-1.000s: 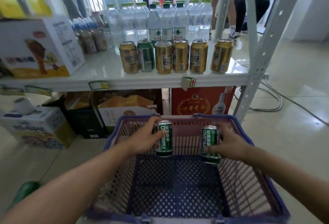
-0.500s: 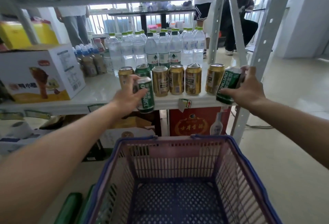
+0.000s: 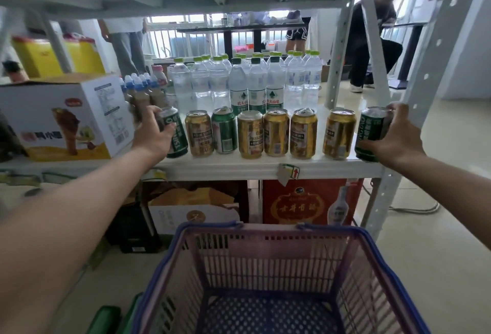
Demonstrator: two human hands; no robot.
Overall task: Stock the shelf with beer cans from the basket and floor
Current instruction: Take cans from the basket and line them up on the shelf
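My left hand (image 3: pixel 154 131) grips a green beer can (image 3: pixel 176 135) at the left end of the can row on the white shelf (image 3: pixel 239 166); the can leans slightly and its base touches the shelf. My right hand (image 3: pixel 398 134) holds another green beer can (image 3: pixel 370 133) at the shelf's right front corner, beside the upright post. Between them stands a row of gold cans (image 3: pixel 251 134) and one green can (image 3: pixel 225 131). The purple-and-blue basket (image 3: pixel 170 262) sits below me with nothing visible inside it. Green cans (image 3: pixel 106 319) lie on the floor at the basket's left.
Water bottles (image 3: pixel 239 81) fill the shelf behind the cans. A white carton (image 3: pixel 63 118) stands on the shelf at left, close to my left hand. Boxes (image 3: pixel 310 203) sit under the shelf. The grey shelf post (image 3: pixel 430 68) rises at right. People stand beyond the shelf.
Both hands lifted the green cans out of the basket and carried them up to the shelf. The left can now rests at the row's left end, the right at its right end.
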